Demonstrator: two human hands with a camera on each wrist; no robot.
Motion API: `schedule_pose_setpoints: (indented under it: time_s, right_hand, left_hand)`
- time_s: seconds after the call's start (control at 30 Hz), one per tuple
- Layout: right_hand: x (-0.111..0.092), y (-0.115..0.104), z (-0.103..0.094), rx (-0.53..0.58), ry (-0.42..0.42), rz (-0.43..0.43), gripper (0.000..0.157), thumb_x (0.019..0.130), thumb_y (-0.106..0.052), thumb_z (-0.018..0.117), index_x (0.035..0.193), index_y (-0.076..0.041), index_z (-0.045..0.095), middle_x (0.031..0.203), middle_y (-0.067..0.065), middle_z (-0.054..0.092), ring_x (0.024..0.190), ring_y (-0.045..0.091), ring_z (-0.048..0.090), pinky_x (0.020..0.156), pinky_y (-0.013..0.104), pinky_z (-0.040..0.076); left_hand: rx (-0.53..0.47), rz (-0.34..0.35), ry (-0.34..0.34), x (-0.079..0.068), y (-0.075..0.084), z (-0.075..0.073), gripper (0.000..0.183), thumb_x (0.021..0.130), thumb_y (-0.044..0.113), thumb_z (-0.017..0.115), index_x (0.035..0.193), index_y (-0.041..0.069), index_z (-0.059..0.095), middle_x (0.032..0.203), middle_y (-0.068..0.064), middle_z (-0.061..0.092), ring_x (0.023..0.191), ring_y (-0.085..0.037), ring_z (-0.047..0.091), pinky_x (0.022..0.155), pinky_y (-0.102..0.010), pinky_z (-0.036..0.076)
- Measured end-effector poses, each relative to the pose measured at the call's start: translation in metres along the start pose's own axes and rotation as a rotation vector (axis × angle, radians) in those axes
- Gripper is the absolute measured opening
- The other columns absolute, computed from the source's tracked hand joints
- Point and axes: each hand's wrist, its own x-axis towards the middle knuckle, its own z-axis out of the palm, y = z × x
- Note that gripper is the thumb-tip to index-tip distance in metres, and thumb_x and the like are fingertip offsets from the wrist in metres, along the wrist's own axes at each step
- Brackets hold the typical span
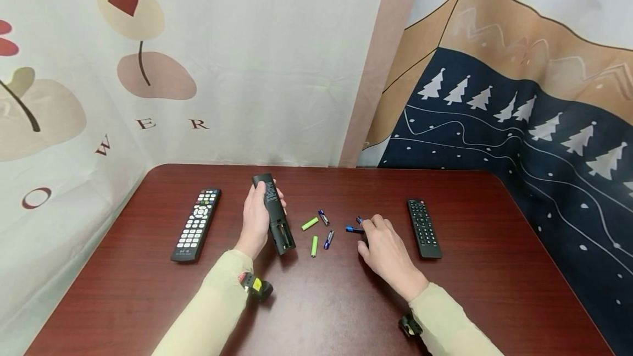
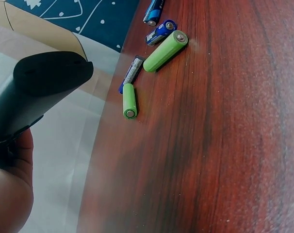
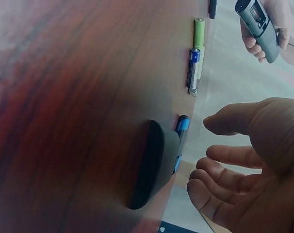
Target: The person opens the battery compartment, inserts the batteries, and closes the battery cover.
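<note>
Head view: the left hand wraps firmly round a black remote; right of that remote lie 2 green batteries, then 2 blue batteries beside the half-open right hand, holding nothing.

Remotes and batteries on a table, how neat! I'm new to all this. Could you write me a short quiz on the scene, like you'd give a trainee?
1. Which side of the remote in the left hand shows in the head view?
A) the button side
B) the back

2. True or false: the right hand is gripping a green battery.

3. How many other remotes lie on the table?

Key
1. B; the battery compartment is open.
2. False; both green batteries lie between the hands.
3. Two: the white-buttoned remote on the left and the black remote beyond the right hand.
</note>
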Motion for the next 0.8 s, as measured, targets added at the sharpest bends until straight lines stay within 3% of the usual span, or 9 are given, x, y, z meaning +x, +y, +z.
schedule_pose_setpoints:
  time_s: [0.53,0.8]
  right_hand:
    - [0.014,0.000,0.008,-0.030,-0.057,-0.109,0.024,0.083,0.001,0.080,0.105,0.000,0.071,0.099,0.011,0.064,0.088,0.028,0.057,0.076,0.039,0.058]
    - [0.021,0.003,0.014,-0.050,-0.038,-0.186,0.020,0.080,0.003,0.081,0.097,-0.003,0.072,0.092,0.009,0.063,0.084,0.028,0.056,0.073,0.037,0.056]
  left_hand:
    - [-0.011,0.001,-0.007,0.000,0.000,-0.001,0.042,0.114,0.035,0.027,0.135,0.004,0.046,0.094,-0.005,0.059,0.074,-0.011,0.064,0.069,-0.029,0.058]
    - [-0.006,0.001,-0.002,0.000,0.000,-0.001,0.042,0.114,0.033,0.027,0.136,0.003,0.046,0.094,-0.006,0.059,0.074,-0.011,0.064,0.069,-0.028,0.058]
